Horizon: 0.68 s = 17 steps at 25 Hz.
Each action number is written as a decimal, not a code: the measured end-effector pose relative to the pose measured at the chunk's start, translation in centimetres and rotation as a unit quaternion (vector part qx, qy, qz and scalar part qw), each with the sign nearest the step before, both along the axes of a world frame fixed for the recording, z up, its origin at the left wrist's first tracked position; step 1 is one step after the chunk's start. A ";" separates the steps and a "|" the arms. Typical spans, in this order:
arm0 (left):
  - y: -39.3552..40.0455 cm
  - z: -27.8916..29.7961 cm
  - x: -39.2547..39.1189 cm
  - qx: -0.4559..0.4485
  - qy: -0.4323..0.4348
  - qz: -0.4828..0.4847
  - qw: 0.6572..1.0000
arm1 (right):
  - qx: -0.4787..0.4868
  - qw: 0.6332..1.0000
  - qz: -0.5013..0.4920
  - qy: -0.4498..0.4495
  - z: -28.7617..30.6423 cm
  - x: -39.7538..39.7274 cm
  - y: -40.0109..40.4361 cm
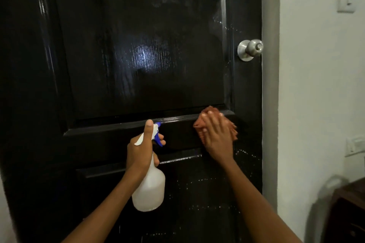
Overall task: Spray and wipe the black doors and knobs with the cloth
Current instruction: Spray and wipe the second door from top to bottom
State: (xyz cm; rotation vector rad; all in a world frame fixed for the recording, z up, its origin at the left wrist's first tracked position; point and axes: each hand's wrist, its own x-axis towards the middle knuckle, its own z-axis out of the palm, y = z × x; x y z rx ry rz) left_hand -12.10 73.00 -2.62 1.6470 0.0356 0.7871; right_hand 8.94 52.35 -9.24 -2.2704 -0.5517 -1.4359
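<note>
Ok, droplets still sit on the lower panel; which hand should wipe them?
Right. The right hand already presses the cloth flat on the door, just above those droplets. The left hand grips the spray bottle.

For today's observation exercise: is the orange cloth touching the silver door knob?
Apart. The head view shows the cloth pressed by the right hand on the door's middle rail, with bare black door between it and the knob above.
</note>
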 end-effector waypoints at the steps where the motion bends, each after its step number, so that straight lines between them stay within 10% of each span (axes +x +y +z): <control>1: -0.3 0.0 0.1 -0.003 0.000 -0.003 1.000 | 0.043 0.998 -0.017 0.035 -0.2 0.7 -2.1; 6: -1.2 0.3 0.4 -0.008 0.003 -0.011 1.000 | 0.176 0.979 0.008 0.107 0.3 -0.2 -1.9; 11: -2.0 1.1 1.7 0.008 0.024 0.002 1.000 | -0.088 0.991 0.094 -0.026 0.0 -3.9 7.5; 17: -2.2 0.7 2.6 -0.007 0.017 -0.008 1.000 | 0.004 1.000 -0.016 0.005 0.2 -0.7 0.9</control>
